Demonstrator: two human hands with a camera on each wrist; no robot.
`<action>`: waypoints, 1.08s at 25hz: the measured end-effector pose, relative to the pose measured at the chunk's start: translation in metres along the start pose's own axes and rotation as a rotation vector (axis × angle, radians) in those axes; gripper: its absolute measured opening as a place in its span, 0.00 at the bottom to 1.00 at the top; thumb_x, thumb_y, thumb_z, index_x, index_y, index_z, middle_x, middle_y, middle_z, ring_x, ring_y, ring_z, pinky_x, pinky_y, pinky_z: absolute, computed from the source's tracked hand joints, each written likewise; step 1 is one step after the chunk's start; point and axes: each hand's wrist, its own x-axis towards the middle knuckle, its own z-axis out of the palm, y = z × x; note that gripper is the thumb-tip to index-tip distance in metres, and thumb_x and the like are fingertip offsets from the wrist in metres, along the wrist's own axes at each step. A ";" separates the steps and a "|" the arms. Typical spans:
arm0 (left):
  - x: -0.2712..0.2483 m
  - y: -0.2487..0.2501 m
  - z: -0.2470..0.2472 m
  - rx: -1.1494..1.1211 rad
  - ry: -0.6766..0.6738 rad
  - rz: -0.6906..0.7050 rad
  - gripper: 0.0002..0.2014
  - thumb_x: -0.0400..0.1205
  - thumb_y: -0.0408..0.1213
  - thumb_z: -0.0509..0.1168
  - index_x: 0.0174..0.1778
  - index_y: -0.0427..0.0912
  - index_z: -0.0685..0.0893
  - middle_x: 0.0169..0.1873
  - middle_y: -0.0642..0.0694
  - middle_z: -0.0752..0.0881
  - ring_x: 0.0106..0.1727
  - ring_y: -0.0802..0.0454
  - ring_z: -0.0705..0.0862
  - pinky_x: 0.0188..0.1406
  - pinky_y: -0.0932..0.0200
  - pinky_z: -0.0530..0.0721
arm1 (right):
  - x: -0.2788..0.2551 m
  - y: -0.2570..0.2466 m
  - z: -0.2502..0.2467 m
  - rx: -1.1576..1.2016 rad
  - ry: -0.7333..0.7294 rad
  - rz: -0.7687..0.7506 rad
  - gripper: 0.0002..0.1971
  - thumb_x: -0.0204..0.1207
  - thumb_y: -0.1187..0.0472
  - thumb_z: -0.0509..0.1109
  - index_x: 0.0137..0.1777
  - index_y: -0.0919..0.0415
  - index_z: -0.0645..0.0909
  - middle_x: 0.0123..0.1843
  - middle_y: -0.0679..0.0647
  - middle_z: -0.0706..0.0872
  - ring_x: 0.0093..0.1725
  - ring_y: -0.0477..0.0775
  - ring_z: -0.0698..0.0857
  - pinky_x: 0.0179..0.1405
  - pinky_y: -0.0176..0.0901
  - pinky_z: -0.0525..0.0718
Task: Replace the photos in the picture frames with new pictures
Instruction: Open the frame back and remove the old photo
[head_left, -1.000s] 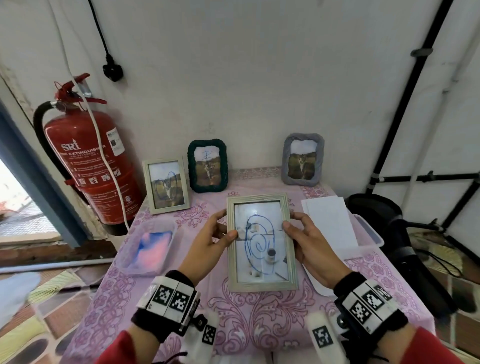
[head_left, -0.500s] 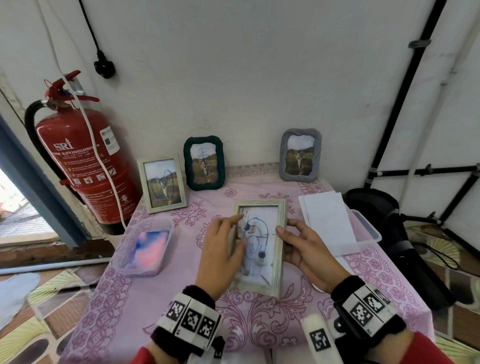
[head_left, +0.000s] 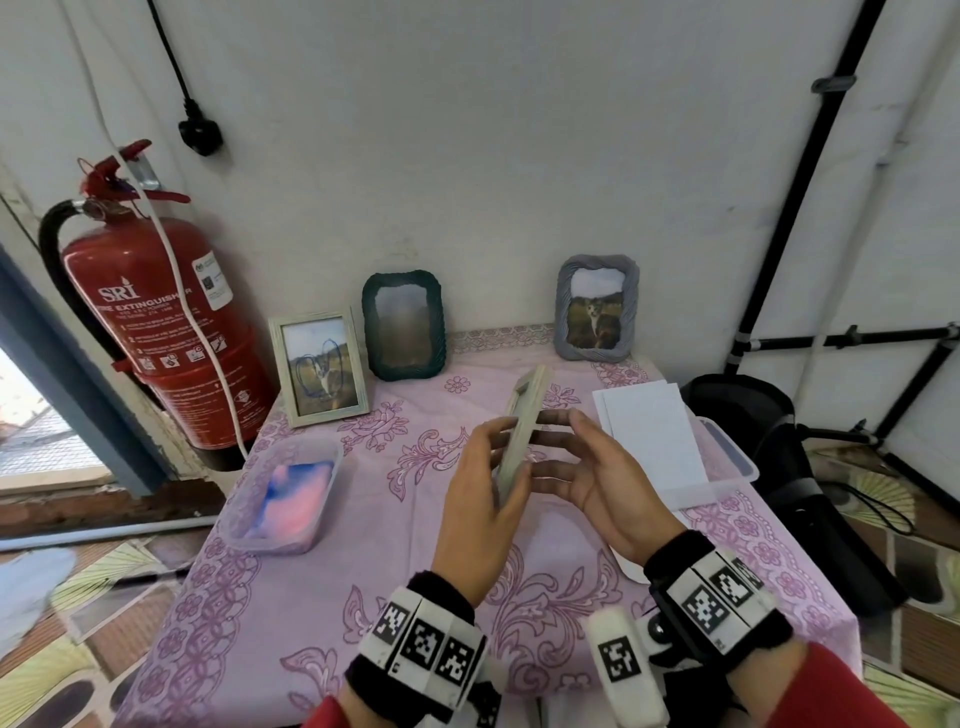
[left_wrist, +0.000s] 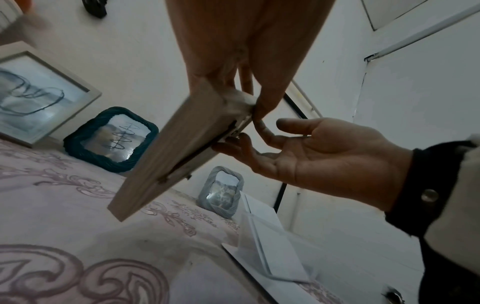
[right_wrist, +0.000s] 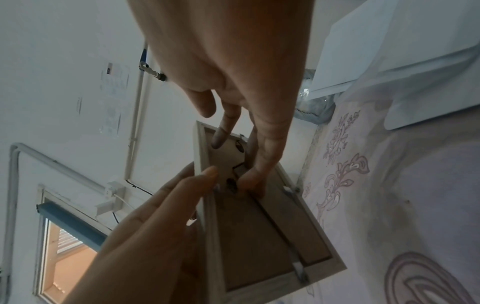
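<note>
A pale wooden picture frame is held on edge above the pink tablecloth, its front turned left and its brown back board turned right. My left hand grips the frame's near end, thumb and fingers round its rim. My right hand is spread beside the back, and its fingertips touch the board near a small metal clip. The frame's picture side is hidden. A stack of white papers lies to the right.
Three frames stand at the wall: a pale wooden one, a green one and a grey one. A clear tub with pink-blue content sits left, a fire extinguisher beyond it, a black bag right.
The frame lay face up between both hands; it has been turned on edge, back to the right. My left hand wrapped round it, and my right hand moved to its back.
</note>
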 end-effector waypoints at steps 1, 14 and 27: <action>0.001 0.000 -0.002 -0.038 0.033 -0.011 0.18 0.82 0.30 0.63 0.62 0.54 0.73 0.54 0.56 0.83 0.52 0.60 0.84 0.45 0.66 0.83 | 0.001 0.001 0.001 -0.014 0.003 0.000 0.19 0.85 0.54 0.52 0.65 0.65 0.77 0.60 0.66 0.85 0.45 0.64 0.87 0.47 0.53 0.88; 0.001 -0.030 -0.041 -0.565 0.266 -0.338 0.11 0.84 0.30 0.59 0.59 0.47 0.77 0.40 0.49 0.91 0.38 0.58 0.89 0.32 0.62 0.87 | 0.002 0.024 -0.010 -0.424 0.178 0.069 0.18 0.79 0.65 0.66 0.69 0.54 0.75 0.58 0.62 0.84 0.55 0.56 0.85 0.53 0.45 0.84; -0.016 -0.091 -0.064 -0.135 -0.029 -0.514 0.10 0.75 0.26 0.71 0.45 0.47 0.84 0.29 0.55 0.90 0.33 0.69 0.85 0.35 0.77 0.81 | 0.007 0.047 -0.035 -0.560 0.095 0.252 0.17 0.76 0.73 0.68 0.65 0.66 0.78 0.40 0.56 0.83 0.38 0.49 0.86 0.32 0.34 0.87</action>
